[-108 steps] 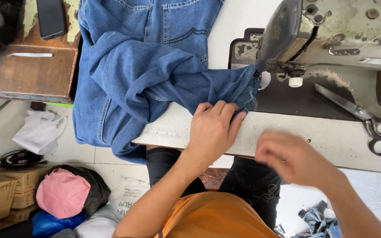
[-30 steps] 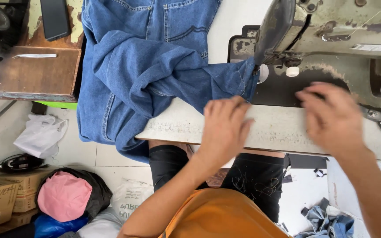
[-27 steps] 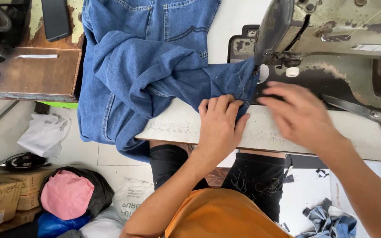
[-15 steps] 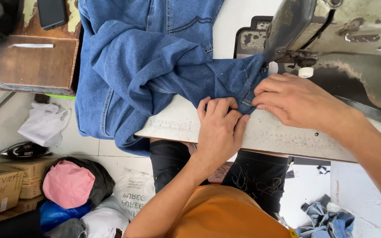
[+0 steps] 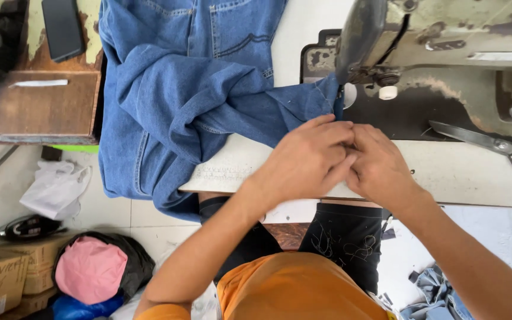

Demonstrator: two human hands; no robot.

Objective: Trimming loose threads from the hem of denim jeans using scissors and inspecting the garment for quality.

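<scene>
both hands meet at the picture's centre: left hand (image 5: 306,157) and right hand (image 5: 380,166), fingers curled, pinch the blue jeans (image 5: 208,101) hem; sewing machine (image 5: 434,53) at 1 o'clock.

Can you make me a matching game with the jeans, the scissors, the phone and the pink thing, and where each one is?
Things:
1. jeans
2. scissors
3. phone
4. pink cloth

Places:
A. on the floor, lower left
B. on the sewing table, far right
C. under the sewing machine's needle end, spilling off the table
D. on the wooden bench, top left

Pairs: 1-C, 2-B, 3-D, 4-A
</scene>
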